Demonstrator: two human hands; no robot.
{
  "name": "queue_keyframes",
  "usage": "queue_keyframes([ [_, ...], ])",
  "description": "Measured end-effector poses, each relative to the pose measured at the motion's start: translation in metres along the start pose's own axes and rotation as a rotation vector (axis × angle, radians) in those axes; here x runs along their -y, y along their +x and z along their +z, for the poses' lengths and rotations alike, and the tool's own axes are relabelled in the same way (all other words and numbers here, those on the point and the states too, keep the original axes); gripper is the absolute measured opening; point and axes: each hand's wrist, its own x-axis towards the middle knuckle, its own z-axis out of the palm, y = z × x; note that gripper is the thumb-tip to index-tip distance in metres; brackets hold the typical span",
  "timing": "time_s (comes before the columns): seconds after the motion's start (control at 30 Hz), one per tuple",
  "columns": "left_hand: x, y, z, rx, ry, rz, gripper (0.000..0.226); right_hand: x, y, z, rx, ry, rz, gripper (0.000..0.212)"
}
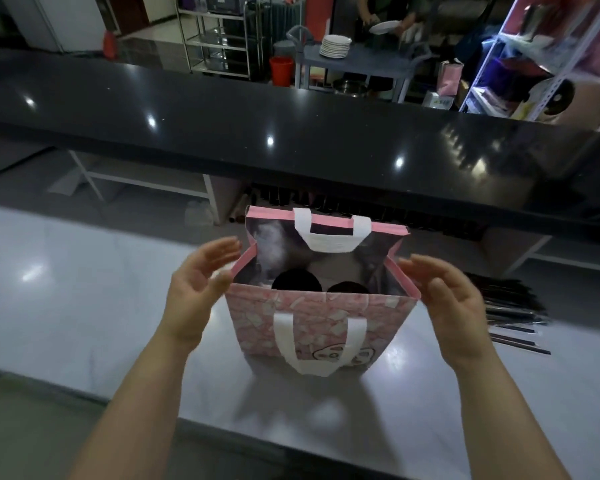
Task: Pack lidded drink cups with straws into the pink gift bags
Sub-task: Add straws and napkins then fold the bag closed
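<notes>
The pink gift bag [257,323] stands upright at the centre of the frame on the pale counter [84,289], mouth wide. 2 dark lids [297,282] show inside, side by side. The left hand [194,292] and right hand [451,306] flank the rim, fingers spread and relaxed, gripping nothing; the left thumb seems to touch the side fold. Cups look loaded. The wrapped straws [510,306] lie at the right of the frame, so the next move is probably a reach there with the right hand.

Two cups [296,281] sit inside the bag [257,317] (straws [510,306] lie to its right).
</notes>
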Motion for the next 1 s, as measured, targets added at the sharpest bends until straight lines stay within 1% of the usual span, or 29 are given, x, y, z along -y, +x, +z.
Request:
queue_keyframes([
  [0.03, 0.007, -0.009, 0.001, 0.021, -0.027, -0.041, 0.068, -0.006, -0.006, 0.001, 0.038, 0.017, 0.044, 0.078],
  [0.07, 0.012, -0.017, 0.005, 0.034, -0.04, -0.074, 0.063, -0.012, -0.011, 0.003, 0.075, 0.033, 0.076, 0.087],
  [0.1, 0.015, -0.023, 0.009, 0.031, -0.033, -0.099, 0.055, -0.017, -0.015, 0.006, 0.103, 0.046, 0.095, 0.086],
  [0.13, 0.016, -0.027, 0.014, 0.008, -0.012, -0.119, 0.047, -0.021, -0.019, 0.011, 0.123, 0.049, 0.103, 0.073],
  [0.17, 0.016, -0.029, 0.019, -0.023, 0.008, -0.134, 0.039, -0.025, -0.02, 0.017, 0.12, 0.046, 0.101, 0.051],
  [0.2, 0.015, -0.03, 0.022, -0.048, 0.019, -0.145, 0.032, -0.026, -0.021, 0.024, 0.08, 0.046, 0.092, 0.03],
  [0.23, 0.013, -0.03, 0.025, -0.063, 0.016, -0.149, 0.027, -0.027, -0.022, 0.031, 0.017, 0.054, 0.085, 0.016],
  [0.27, 0.012, -0.03, 0.027, -0.073, 0.011, -0.151, 0.022, -0.029, -0.022, 0.037, -0.047, 0.073, 0.083, 0.011],
  [0.33, 0.01, -0.031, 0.026, -0.079, 0.014, -0.149, 0.017, -0.032, -0.021, 0.046, -0.13, 0.107, 0.082, 0.015],
  [0.47, 0.008, -0.037, 0.024, -0.074, 0.019, -0.145, 0.018, -0.037, -0.02, 0.05, -0.183, 0.058, 0.039, 0.029],
  [0.57, 0.007, -0.039, 0.025, -0.132, 0.04, -0.085, 0.015, -0.039, -0.016, 0.049, -0.157, 0.069, -0.009, 0.03],
  [0.6, 0.007, -0.039, 0.025, -0.159, 0.078, -0.045, 0.014, -0.038, -0.015, 0.048, -0.13, 0.077, -0.013, 0.03],
  [0.67, 0.008, -0.035, 0.026, -0.197, 0.229, 0.019, 0.009, -0.039, -0.009, 0.045, -0.091, 0.089, -0.004, 0.033],
  [0.7, 0.009, -0.032, 0.026, -0.193, 0.275, 0.015, 0.007, -0.039, -0.005, 0.042, -0.071, 0.092, -0.001, 0.033],
  [0.77, 0.009, -0.024, 0.022, -0.124, 0.216, -0.06, 0.005, -0.036, 0.007, 0.038, -0.038, 0.09, 0.013, 0.032],
  [0.83, 0.009, -0.014, 0.014, -0.03, 0.146, -0.13, 0.014, -0.034, 0.021, 0.031, -0.009, 0.077, 0.057, 0.033],
  [0.87, 0.008, -0.008, 0.011, 0.011, 0.144, -0.156, 0.018, -0.035, 0.029, 0.028, 0.03, 0.087, 0.087, 0.031],
  [0.93, 0.005, 0.001, 0.009, 0.047, 0.141, -0.206, 0.014, -0.037, 0.039, 0.024, 0.091, 0.133, 0.143, 0.009],
  [0.97, 0.004, 0.004, 0.01, 0.039, 0.116, -0.233, 0.014, -0.037, 0.043, 0.025, 0.086, 0.135, 0.15, 0.01],
  [1.0, 0.004, 0.007, 0.012, 0.022, 0.084, -0.246, 0.018, -0.038, 0.045, 0.027, 0.063, 0.137, 0.15, 0.017],
])
